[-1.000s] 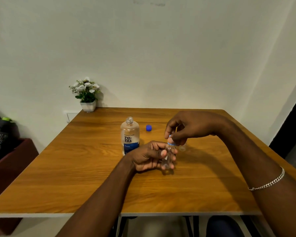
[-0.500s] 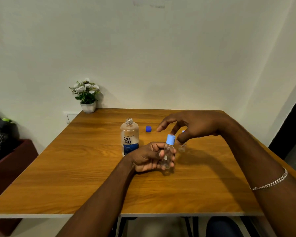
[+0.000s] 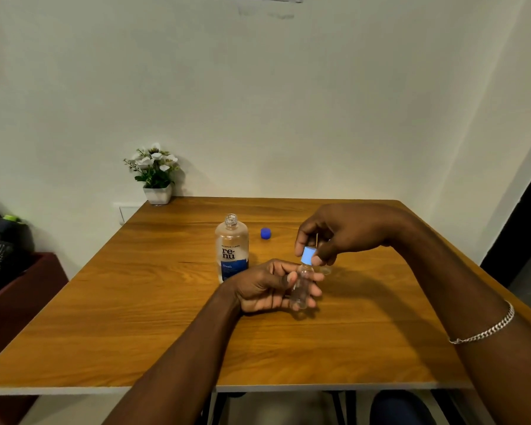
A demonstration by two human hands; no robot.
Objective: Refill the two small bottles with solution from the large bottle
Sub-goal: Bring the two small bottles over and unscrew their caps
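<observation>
My left hand (image 3: 269, 286) grips a small clear bottle (image 3: 301, 286) upright near the middle of the wooden table (image 3: 135, 317). Its light blue cap (image 3: 307, 255) sits on top, pinched between the thumb and fingers of my right hand (image 3: 341, 233). A second small clear bottle (image 3: 325, 269) stands just behind, mostly hidden by my right hand. The large clear bottle (image 3: 231, 248) with a blue "renu" label stands uncapped to the left of my hands. Its dark blue cap (image 3: 265, 233) lies on the table behind.
A small white pot of white flowers (image 3: 156, 173) stands at the table's far left corner against the wall. A dark red bench with bags (image 3: 3, 265) is left of the table. A silver bracelet (image 3: 488, 329) is on my right wrist.
My right hand lifted off the small bottle's cap half a second ago with fingers spread, and has now come back down to pinch the cap. My left hand keeps its hold on the bottle.
</observation>
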